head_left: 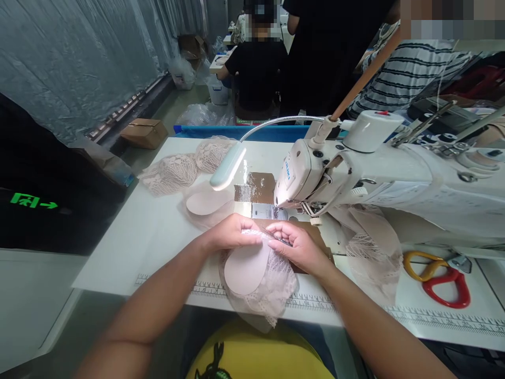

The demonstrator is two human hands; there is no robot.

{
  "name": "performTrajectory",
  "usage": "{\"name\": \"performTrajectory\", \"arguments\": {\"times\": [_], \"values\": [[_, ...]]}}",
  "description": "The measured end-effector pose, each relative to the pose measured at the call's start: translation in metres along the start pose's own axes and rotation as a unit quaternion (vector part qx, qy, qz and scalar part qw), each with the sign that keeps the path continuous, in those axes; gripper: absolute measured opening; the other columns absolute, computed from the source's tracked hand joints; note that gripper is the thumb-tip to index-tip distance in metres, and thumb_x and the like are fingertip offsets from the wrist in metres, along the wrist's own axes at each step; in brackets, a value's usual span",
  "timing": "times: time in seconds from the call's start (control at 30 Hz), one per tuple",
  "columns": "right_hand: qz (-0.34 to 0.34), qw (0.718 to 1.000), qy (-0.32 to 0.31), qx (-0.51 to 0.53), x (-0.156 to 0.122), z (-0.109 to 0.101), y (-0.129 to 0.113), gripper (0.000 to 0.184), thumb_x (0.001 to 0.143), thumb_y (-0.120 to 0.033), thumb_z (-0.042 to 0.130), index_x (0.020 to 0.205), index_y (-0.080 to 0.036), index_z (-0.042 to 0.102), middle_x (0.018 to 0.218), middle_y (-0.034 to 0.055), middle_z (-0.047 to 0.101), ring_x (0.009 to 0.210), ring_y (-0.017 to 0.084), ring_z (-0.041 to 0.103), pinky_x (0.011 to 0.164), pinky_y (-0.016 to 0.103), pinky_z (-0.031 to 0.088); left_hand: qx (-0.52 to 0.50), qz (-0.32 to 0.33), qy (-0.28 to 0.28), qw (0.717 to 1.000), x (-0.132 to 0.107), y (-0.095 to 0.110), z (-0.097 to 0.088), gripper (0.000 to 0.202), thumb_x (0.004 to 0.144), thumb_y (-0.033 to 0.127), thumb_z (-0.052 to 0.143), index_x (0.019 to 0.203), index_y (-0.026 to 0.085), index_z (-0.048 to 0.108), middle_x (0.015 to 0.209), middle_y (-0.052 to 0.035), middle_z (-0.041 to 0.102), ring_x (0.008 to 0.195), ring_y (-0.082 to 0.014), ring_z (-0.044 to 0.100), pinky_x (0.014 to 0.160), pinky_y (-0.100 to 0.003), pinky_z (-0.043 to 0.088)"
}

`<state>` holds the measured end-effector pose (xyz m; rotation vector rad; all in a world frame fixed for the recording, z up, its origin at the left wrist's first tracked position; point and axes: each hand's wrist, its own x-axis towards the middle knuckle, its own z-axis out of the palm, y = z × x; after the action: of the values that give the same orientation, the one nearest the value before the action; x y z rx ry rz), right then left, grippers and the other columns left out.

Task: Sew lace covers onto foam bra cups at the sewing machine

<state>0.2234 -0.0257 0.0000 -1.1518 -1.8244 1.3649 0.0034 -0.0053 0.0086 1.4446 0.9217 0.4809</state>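
At the front of the white table [130, 247]: a pale pink lace piece [273, 281] with a smooth rounded panel [243, 271] lies across the printed ruler strip [311, 302], its lower end hanging past the edge.
Left hand [236, 232]: thumb and fingers are closed on the upper edge of the lace piece, pinching it.
Right hand [295, 245]: fingers curl around a thin dark tool [281, 241], mostly hidden, with the fingertips at the top of the lace piece; whether they also grip the fabric, one cannot tell.
Sewing machine [302, 166]: white, its head just beyond the right hand.
Lamp [229, 167]: lit, on a bent metal neck, above the table beyond the left hand.
Left-side fabric: lace cups [175, 171] lie near the far edge, and a sheer piece [209, 202] with a pale panel is nearer the left hand.
Right-side fabric: another lace piece [374, 258] lies partly under the machine arm.
Scissors [445, 276]: one yellow handle, one red, right of that fabric.
Background: a seated person [258, 71] in black and a striped sleeve [406, 71].
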Motion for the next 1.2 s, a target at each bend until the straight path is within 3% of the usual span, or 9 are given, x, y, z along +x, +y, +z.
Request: {"name": "performTrajectory", "arguments": {"times": [0.13, 0.43, 0.7, 0.93, 1.2], "values": [[0.001, 1.000, -0.013, 0.006, 0.000, -0.005, 0.005, 0.031, 0.085, -0.043, 0.056, 0.106, -0.020, 0.060, 0.077, 0.0009, 0.060, 0.070, 0.015, 0.058, 0.064, 0.029, 0.049, -0.002, 0.000, -0.001, 1.000, 0.001, 0.000, 0.002, 0.030, 0.074, 0.040, 0.070, 0.082, 0.011, 0.070, 0.064, -0.0001, 0.055, 0.060, -0.0106, 0.047, 0.056, -0.023, 0.037], [-0.004, 1.000, -0.026, -0.003, 0.001, -0.001, -0.013, 0.018, 0.081, -0.031, 0.061, 0.093, -0.018, 0.067, 0.089, 0.0043, 0.067, 0.080, 0.017, 0.062, 0.073, 0.031, 0.050, -0.035, -0.024, 0.003, 0.999, 0.005, -0.006, 0.006, 0.034, 0.069, 0.041, 0.074, 0.080, 0.009, 0.071, 0.065, -0.0012, 0.056, 0.062, -0.0109, 0.048, 0.058, -0.023, 0.038], [-0.020, 1.000, -0.004, -0.022, 0.001, -0.003, -0.002, 0.017, 0.082, -0.035, 0.062, 0.086, -0.019, 0.068, 0.082, 0.0032, 0.067, 0.075, 0.017, 0.061, 0.067, 0.029, 0.049, -0.013, -0.027, 0.009, 0.999, 0.002, 0.001, 0.007, 0.033, 0.069, 0.041, 0.074, 0.076, 0.010, 0.071, 0.067, -0.0012, 0.055, 0.062, -0.0100, 0.045, 0.055, -0.022, 0.035], [-0.023, 0.996, -0.036, -0.072, 0.004, -0.005, -0.009, 0.017, 0.081, -0.033, 0.062, 0.090, -0.020, 0.067, 0.086, 0.0037, 0.067, 0.077, 0.018, 0.061, 0.070, 0.031, 0.048, -0.011, -0.018, -0.017, 1.000, 0.006, -0.006, 0.010, 0.039, 0.068, 0.043, 0.071, 0.055, 0.013, 0.049, 0.055, 0.0054, 0.031, 0.053, -0.0066, 0.026, 0.049, -0.022, 0.018], [-0.012, 0.998, -0.021, -0.062, 0.007, 0.001, -0.011, 0.013, 0.083, -0.031, 0.060, 0.081, -0.020, 0.066, 0.081, 0.0026, 0.066, 0.076, 0.017, 0.061, 0.068, 0.030, 0.048, 0.004, -0.010, -0.034, 0.999, 0.006, -0.004, 0.012, 0.044, 0.071, 0.041, 0.069, 0.053, 0.015, 0.038, 0.055, 0.0058, 0.026, 0.053, -0.0060, 0.023, 0.048, -0.023, 0.014]]}}
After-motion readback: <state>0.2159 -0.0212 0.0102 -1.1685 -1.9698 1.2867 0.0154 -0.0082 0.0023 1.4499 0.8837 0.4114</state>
